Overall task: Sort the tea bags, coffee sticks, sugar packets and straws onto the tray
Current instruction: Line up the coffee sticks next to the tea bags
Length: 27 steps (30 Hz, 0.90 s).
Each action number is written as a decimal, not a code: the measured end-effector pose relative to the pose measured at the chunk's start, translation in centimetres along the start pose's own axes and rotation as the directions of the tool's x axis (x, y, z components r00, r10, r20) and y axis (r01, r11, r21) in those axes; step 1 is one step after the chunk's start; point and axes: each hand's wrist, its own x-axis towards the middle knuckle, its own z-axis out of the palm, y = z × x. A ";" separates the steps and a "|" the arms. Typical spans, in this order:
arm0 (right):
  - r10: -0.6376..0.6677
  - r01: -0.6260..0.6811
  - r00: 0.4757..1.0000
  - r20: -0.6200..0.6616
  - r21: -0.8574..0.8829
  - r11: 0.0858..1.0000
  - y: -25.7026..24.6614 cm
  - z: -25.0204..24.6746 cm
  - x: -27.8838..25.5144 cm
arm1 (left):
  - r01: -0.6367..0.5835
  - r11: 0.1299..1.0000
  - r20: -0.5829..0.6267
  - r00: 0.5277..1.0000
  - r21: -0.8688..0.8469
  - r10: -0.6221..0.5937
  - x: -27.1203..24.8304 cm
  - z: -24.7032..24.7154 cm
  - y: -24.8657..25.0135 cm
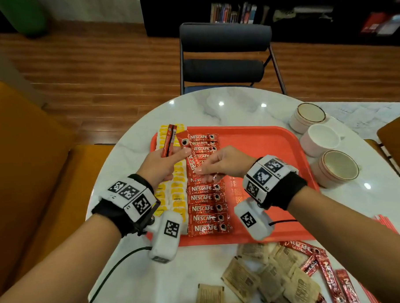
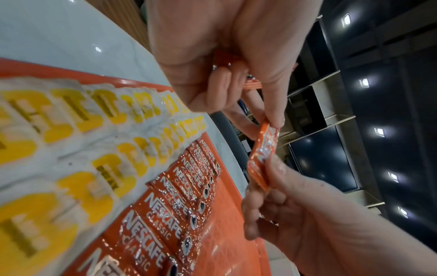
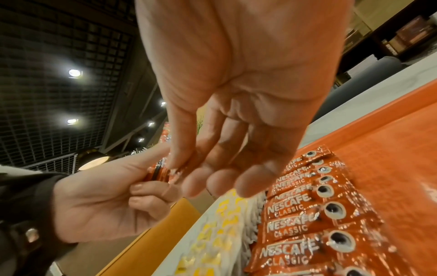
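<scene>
My left hand (image 1: 171, 152) grips a small bundle of red coffee sticks (image 1: 168, 141) that points away from me, over the tray's left edge. One more Nescafe stick (image 1: 190, 159) spans between the hands. In the left wrist view the left fingertips pinch its upper end (image 2: 263, 149) and the right hand (image 2: 283, 196) holds its lower end. My right hand (image 1: 200, 170) pinches it between thumb and forefinger (image 3: 170, 168). On the red tray (image 1: 263, 144) lie a column of coffee sticks (image 1: 206, 208) and, to their left, rows of yellow-and-white tea bags (image 1: 177, 182).
Brown sugar packets (image 1: 257, 274) and loose coffee sticks (image 1: 325, 267) lie on the marble table near me. Three cups (image 1: 320, 139) stand right of the tray. A dark chair (image 1: 224, 54) stands across the table, and an orange seat (image 1: 23, 159) is at the left.
</scene>
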 end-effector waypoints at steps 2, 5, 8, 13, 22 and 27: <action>-0.005 0.002 0.999 -0.050 -0.053 0.999 -0.2 0.0 0.0 | -0.003 0.998 0.006 1.000 0.063 0.003 0.1 0.3 -0.2; -0.043 0.043 0.984 -0.170 -0.005 0.999 -0.3 -0.7 0.0 | -0.089 0.966 0.039 0.996 0.243 0.082 0.2 0.4 -0.6; -0.036 0.057 0.982 -0.185 0.110 0.992 -0.2 -1.4 0.1 | -0.166 0.918 0.113 0.985 0.361 0.133 0.2 0.4 -0.8; -0.042 0.044 0.992 -0.122 0.011 0.999 0.0 -1.7 0.6 | -0.176 0.865 0.201 0.976 0.470 0.090 0.5 0.5 -0.3; 0.193 -0.006 0.902 -0.386 0.436 0.900 2.3 -5.3 1.9 | -0.107 0.898 -0.032 0.990 0.426 0.134 1.6 -0.1 0.1; 0.383 -0.151 0.824 -0.417 0.489 0.859 3.9 -4.9 4.0 | -0.051 0.932 -0.060 0.995 0.358 0.078 2.0 -1.1 -0.6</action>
